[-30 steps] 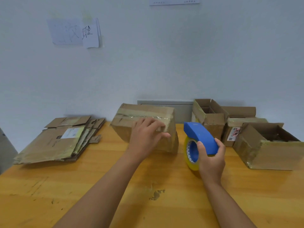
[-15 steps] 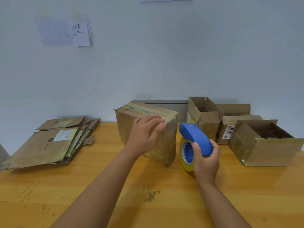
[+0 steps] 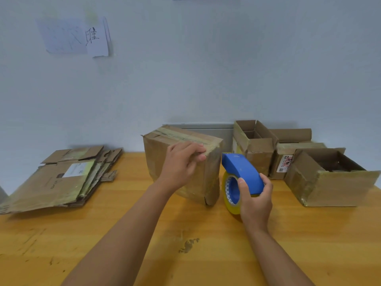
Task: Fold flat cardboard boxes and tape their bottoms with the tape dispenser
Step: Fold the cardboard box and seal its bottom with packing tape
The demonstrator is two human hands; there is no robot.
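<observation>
A folded cardboard box [image 3: 156, 159] stands tilted on the wooden table [image 3: 123, 244] at the middle, its taped bottom facing up and away. My left hand [image 3: 181, 164] lies on its near face, fingers curled over the upper edge by the tape strip. Just right of the box, my right hand [image 3: 254, 200] grips the blue tape dispenser [image 3: 241, 170], which carries a yellow tape roll [image 3: 228, 195] and rests on the table.
A stack of flat cardboard boxes [image 3: 55, 180] lies at the left. Three assembled open boxes [image 3: 329, 178] stand at the back right along the wall. A grey panel [image 3: 206, 131] sits behind the middle box. Papers hang on the wall.
The box has been tipped up from lying low to standing more upright, with my left hand riding on its upper edge. The dispenser hand has stayed beside it.
</observation>
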